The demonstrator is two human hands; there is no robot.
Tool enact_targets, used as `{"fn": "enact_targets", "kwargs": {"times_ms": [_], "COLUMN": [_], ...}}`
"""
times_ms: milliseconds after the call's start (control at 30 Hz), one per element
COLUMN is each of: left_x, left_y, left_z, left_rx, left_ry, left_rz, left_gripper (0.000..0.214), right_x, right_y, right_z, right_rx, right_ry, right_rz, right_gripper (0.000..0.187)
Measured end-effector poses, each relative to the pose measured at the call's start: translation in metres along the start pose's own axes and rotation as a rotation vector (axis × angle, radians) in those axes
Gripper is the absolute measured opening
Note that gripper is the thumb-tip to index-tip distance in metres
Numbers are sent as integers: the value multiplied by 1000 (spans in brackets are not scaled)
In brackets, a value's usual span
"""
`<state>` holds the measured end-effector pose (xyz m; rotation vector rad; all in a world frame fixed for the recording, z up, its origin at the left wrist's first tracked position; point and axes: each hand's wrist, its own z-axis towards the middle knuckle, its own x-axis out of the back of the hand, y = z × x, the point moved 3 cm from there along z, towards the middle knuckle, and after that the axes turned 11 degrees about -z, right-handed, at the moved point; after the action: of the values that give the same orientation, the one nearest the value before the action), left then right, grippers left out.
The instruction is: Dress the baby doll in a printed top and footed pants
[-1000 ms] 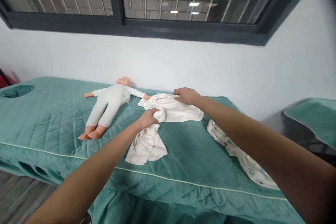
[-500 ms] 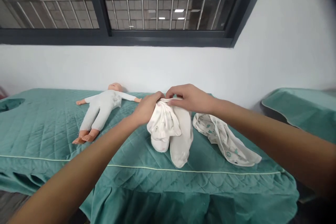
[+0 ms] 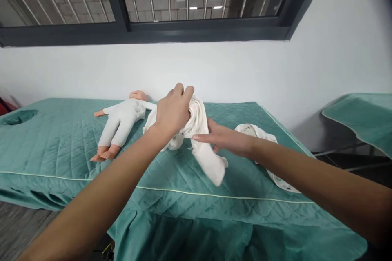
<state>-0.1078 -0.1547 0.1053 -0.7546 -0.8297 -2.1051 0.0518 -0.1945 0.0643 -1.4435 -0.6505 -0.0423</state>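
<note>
Bunched white baby pants (image 3: 210, 161) hang in front of me over the green quilted bed, one footed leg dangling down to the right. My left hand (image 3: 175, 108) is closed around the gathered upper part of the cloth. Lower on the right, my right hand (image 3: 222, 136) pinches the hanging leg, its thumb lying across the front and the other fingers behind. Part of the garment is hidden by my left hand. A baby doll (image 3: 122, 120) in a pale suit lies on its back to the left, apart from both hands.
The green quilted cover (image 3: 61, 142) spreads over the bed. A second white printed baby garment (image 3: 257, 131) lies on the right, partly behind my right forearm. Beyond the bed stand a white wall (image 3: 229, 69) and a barred window. Another green padded surface (image 3: 361, 114) is at far right.
My left hand has risen and turned, bunching the cloth. My right hand has slid from the garment's top edge down to one leg. The view has shifted slightly.
</note>
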Motion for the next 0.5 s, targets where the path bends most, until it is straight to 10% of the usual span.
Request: {"fn": "enact_targets", "kwargs": {"times_ms": [200,500], "left_x": [-12,-5], "left_y": [-1,-22], "left_z": [-10,-17], "left_rx": [39,78], "left_ry": [-99,-124], "left_rz": [6,-145], "left_gripper": [28,20], "right_x": [-26,-12], "right_y": [20,33], "right_z": [29,66], "right_rx": [-142,-108], "right_ry": [9,298], "right_rz": [258,256], "right_gripper": [61,32]}}
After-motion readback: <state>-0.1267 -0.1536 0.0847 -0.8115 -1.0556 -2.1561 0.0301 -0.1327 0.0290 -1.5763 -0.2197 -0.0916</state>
